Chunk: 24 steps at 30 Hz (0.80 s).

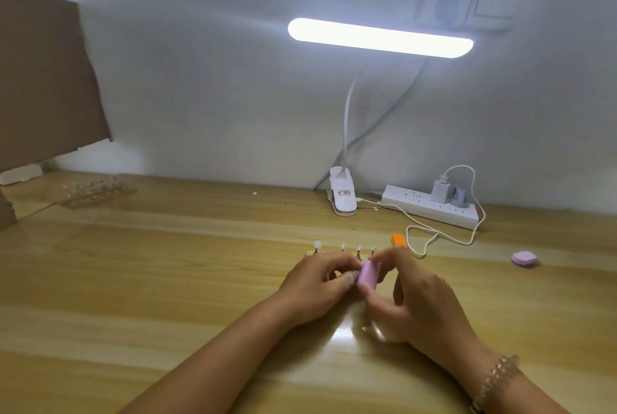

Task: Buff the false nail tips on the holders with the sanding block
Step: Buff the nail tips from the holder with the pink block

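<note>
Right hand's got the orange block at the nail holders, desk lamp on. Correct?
Not quite: the block in the right hand is pink. The orange block lies on the table behind that hand. The rest holds: the block is at the nail holders and the desk lamp is on. The head view shows it.

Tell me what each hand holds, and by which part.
The right hand pinches the pink sanding block between thumb at its near end and fingers at its far end. The left hand curls beside it; any hold there is hidden.
</note>
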Tool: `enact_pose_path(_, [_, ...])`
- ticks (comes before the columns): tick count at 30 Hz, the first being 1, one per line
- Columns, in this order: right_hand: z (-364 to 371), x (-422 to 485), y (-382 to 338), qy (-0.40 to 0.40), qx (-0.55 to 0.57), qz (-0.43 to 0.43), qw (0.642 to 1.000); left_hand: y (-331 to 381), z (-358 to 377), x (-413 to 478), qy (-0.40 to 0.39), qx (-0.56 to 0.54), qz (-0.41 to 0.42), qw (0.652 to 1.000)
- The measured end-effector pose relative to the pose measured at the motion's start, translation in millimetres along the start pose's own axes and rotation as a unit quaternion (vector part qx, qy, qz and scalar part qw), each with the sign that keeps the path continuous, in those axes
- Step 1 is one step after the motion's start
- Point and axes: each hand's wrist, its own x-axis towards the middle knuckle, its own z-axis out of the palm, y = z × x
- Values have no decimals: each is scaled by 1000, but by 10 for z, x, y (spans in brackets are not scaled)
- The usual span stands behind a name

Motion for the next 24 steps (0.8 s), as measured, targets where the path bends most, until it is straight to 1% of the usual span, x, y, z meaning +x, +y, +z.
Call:
enact_pose_path(2, [-6,25,34,14,11,31,999,14,0,-6,2,-5,0,1000])
enact_pose_path(5, [13,-18,10,-4,-14,-13,1000,15,7,-15,-8,18,1,1000])
enact_pose_path(6, [16,-18,0,-7,-17,-15,1000,12,5,-11,-8,25,-1,1000])
enact_pose_path(9, [-4,20,50,12,3,46,999,12,2,-3,-3,30,-1,1000])
enact_pose_path(10, [1,19,65,10,2,46,999,16,4,-6,-3,29,-1,1000])
enact_pose_path(13, [17,-20,24,-11,-21,4,1000,27,-2,-17,-2,17,4,1000])
enact_pose_path(16, [0,14,44,-2,-6,40,999,21,-5,-9,4,12,4,1000])
enact_pose_path(17, [-4,17,52,1,-10,39,999,24,-3,-11,3,12,5,1000])
enact_pose_path(20, [12,-25,9,-12,-29,-9,999,28,-3,-21,-2,15,8,1000])
enact_pose_path(22, [-1,-9,10,-11,-16,16,1000,24,-7,-14,1,19,5,1000])
enact_pose_path(24, [-23,18,52,12,-4,57,998,20,-4,-10,-3,27,2,1000])
